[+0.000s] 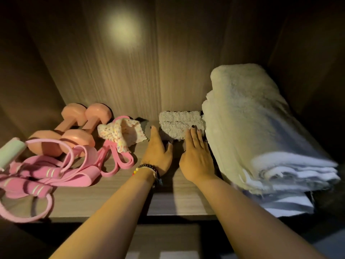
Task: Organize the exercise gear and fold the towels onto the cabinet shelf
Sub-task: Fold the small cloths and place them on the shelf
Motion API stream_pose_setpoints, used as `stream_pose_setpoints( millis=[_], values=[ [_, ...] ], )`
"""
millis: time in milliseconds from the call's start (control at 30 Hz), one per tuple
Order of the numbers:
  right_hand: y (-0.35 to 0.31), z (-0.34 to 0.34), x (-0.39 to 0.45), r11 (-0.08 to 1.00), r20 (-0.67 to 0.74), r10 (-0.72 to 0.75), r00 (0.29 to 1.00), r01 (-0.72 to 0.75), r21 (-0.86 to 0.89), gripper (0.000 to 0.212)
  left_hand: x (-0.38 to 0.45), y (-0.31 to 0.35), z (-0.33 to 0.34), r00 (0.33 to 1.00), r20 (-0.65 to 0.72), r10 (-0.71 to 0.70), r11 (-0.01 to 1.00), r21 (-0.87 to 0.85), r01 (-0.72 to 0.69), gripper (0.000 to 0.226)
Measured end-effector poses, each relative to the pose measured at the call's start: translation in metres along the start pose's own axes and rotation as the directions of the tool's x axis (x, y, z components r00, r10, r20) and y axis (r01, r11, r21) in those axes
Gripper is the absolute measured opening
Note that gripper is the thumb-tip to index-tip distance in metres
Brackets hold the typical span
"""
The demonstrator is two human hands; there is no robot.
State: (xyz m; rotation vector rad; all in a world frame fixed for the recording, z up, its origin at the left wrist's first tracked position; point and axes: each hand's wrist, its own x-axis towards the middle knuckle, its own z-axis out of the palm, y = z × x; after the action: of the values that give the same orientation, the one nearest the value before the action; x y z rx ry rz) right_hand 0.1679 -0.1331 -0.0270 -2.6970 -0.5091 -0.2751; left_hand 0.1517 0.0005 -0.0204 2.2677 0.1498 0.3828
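Both grips are lying flat and open, left hand (158,146) and right hand (196,156) pressing a small folded towel (180,124) at the shelf (168,199) back, beside the towel stack (261,131). Soft, light, floppy; best taken by its folded edges.

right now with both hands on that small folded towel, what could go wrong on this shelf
1. The tall stack of folded towels leans close beside the right hand; a nudge might tip it.
2. The small grey towel could unfold if the left hand pushes it unevenly.
3. The pink resistance bands overhang the shelf front edge and may slip off.
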Motion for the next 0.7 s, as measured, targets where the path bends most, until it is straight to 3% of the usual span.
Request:
stream_pose_setpoints(
  millis=[67,167,300,533,700],
  values=[
    [0.001,-0.001,-0.012,0.999,0.056,0.037,0.998,-0.038,0.022,0.072,-0.023,0.005,-0.002,0.999,0.050,0.013,0.991,0.133,-0.019,0.080],
    [0.001,-0.007,-0.038,0.997,0.191,0.074,0.979,-0.069,-0.030,0.062,-0.055,0.012,-0.004,0.998,0.017,-0.059,0.966,0.253,0.053,0.079],
    [0.001,-0.022,-0.087,0.993,0.254,0.022,0.967,0.009,-0.118,0.057,-0.093,0.023,-0.010,0.989,0.074,-0.131,0.904,0.419,0.088,0.073],
    [0.000,-0.065,-0.159,0.997,0.325,-0.030,0.945,0.053,-0.063,0.060,-0.169,0.051,-0.045,0.982,0.154,-0.107,0.947,0.316,0.053,0.081],
    [-0.006,-0.099,-0.204,0.983,0.187,-0.106,0.977,0.131,-0.128,0.066,-0.208,0.074,-0.076,0.991,0.130,0.032,0.908,0.410,-0.083,0.071]
  ],
)
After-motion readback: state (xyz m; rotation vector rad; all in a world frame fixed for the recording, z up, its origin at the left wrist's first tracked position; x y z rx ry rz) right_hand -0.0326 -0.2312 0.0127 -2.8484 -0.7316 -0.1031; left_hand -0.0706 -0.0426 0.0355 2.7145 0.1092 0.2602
